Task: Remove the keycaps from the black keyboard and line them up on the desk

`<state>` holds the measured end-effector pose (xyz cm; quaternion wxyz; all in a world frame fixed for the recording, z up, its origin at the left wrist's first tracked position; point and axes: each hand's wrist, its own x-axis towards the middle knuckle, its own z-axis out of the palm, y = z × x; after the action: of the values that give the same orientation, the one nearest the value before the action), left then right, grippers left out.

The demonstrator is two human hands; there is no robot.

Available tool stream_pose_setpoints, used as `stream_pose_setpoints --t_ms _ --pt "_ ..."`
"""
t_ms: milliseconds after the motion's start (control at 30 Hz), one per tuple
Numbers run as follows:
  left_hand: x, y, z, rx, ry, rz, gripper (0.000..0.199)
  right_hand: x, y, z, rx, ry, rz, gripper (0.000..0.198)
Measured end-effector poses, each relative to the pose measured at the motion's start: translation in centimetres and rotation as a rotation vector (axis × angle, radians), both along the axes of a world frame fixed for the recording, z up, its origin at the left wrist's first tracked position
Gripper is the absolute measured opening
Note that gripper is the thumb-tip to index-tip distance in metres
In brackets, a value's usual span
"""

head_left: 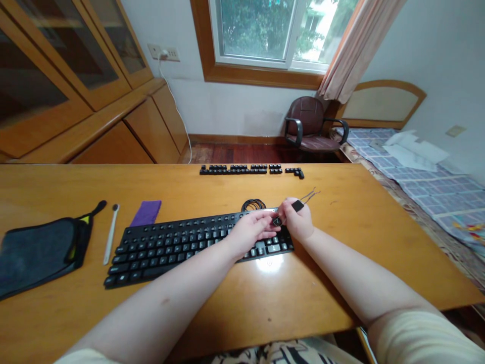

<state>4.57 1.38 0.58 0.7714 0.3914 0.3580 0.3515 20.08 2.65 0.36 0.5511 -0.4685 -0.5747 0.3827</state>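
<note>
A black keyboard (170,253) lies slantwise on the table, with its upper rows showing bare switches and keycaps still on the lower rows. Over its right end, my left hand (252,231) has its fingertips closed about a small black keycap (278,221). My right hand (299,221) is closed around a keycap puller (298,205) with a black grip. Two thin wire prongs of the puller stick out up and to the right. The two hands meet at the keycap, and the fingers partly cover it.
Pulled keycaps (235,171) stand in rows along the table's far edge. A coiled cable (253,205) sits behind the keyboard. To the left lie a purple cloth (146,213), a white toothbrush (111,235) and a dark zipped pouch (41,250). An office chair (308,124) stands beyond the table.
</note>
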Motion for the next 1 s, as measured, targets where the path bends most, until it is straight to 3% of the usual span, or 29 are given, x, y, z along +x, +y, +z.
stream_pose_setpoints --t_ms 100,300,533,633,700,800,900,1000 --pt "-0.3 0.1 0.5 -0.115 -0.052 0.009 0.015 -0.1 -0.1 0.5 -0.01 -0.028 0.085 0.045" --pt "-0.6 0.2 0.7 -0.213 -0.137 0.026 0.006 -0.3 0.7 0.2 -0.111 0.116 0.192 0.049" --pt "-0.7 0.2 0.6 -0.218 -0.188 -0.017 0.015 0.2 1.4 -0.1 -0.157 0.245 0.181 0.061" --pt "-0.8 0.2 0.7 -0.227 -0.226 -0.014 0.019 0.7 2.1 0.5 -0.058 0.257 0.092 0.061" --pt "-0.8 0.3 0.8 -0.221 -0.268 0.013 0.021 1.1 2.4 1.1 0.025 0.199 0.021 0.047" --pt "-0.8 0.4 0.8 -0.202 -0.314 0.075 0.024 1.7 2.3 2.1 0.184 -0.068 -0.011 0.029" --pt "-0.8 0.4 0.6 -0.165 -0.347 0.127 0.027 2.0 1.6 2.8 0.4 -0.429 0.128 0.023" --pt "-0.7 0.4 0.3 -0.121 -0.365 0.168 0.028 1.9 0.8 2.8 0.54 -0.632 0.285 0.024"
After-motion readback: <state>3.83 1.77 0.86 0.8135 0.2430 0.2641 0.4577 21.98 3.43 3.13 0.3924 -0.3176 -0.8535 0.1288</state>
